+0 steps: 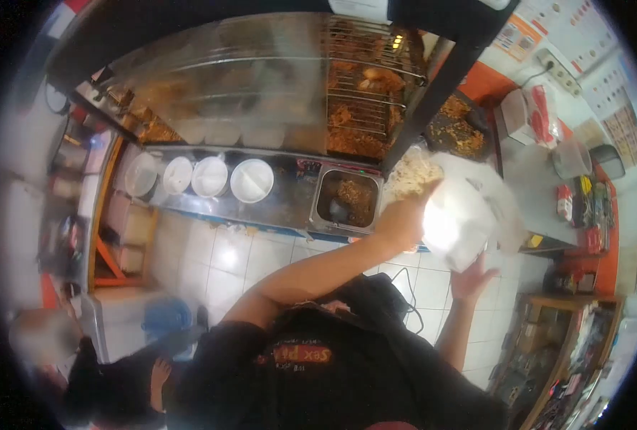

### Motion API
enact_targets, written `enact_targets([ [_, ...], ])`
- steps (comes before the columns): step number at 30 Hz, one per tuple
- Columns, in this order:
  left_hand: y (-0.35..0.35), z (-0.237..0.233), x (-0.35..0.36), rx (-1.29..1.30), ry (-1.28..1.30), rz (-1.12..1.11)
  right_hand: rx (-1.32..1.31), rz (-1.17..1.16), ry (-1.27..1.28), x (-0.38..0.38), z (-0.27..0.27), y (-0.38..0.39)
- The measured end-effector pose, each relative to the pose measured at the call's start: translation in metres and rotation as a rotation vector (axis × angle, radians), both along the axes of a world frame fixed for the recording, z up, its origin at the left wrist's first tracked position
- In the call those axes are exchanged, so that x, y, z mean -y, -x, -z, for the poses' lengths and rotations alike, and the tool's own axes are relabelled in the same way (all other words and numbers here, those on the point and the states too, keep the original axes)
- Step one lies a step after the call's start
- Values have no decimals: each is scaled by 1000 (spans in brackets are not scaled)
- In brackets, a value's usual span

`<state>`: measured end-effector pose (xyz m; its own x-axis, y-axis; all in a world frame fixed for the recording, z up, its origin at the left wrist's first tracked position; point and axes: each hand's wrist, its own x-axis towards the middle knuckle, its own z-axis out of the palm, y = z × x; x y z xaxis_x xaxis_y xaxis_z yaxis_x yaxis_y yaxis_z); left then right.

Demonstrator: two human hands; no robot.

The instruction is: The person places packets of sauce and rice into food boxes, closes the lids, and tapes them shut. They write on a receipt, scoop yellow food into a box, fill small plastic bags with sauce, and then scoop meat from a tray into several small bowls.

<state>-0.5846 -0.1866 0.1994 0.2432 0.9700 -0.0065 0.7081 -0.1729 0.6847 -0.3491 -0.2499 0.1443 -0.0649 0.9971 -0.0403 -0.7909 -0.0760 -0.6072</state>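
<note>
My left hand (406,217) reaches across to the right and grips the left edge of a white plastic bag (461,215). Glare and motion blur hide some of the bag's shape, and it looks thin and see-through on its right side. Just below it, my right hand (470,281) has thumb and fingers spread, with fingertips at the bag's lower edge; whether they touch is hard to tell. Pale shredded food (413,175) in clear wrapping lies behind my left hand. A metal pan (347,197) of brown food with a dark utensil sits left of it.
Several white tubs (252,180) line the steel counter (282,208). Behind stands a glass-fronted cabinet (225,86) with fried food on wire racks (368,79). A dark stone bowl (461,125) of food is at back right. Shelves (547,344) stand right; another person (118,380) is lower left.
</note>
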Motion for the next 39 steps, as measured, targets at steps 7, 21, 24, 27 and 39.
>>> enact_targets([
  [7, -12, 25, 11, 290, 237, 67, 464, 145, 264, -22, 64, -24],
  [21, 168, 199, 98, 274, -207, -903, 1408, -421, -608, -50, 17, 184],
  [24, 170, 159, 88, 720, 78, -869, 1625, -363, -1121, -51, 61, 230],
  [27, 162, 156, 78, 879, 189, -860, 1575, -416, -936, -70, 78, 240],
  [39, 159, 172, 85, 1041, 292, -655, 1617, -284, -674, -80, 35, 191],
])
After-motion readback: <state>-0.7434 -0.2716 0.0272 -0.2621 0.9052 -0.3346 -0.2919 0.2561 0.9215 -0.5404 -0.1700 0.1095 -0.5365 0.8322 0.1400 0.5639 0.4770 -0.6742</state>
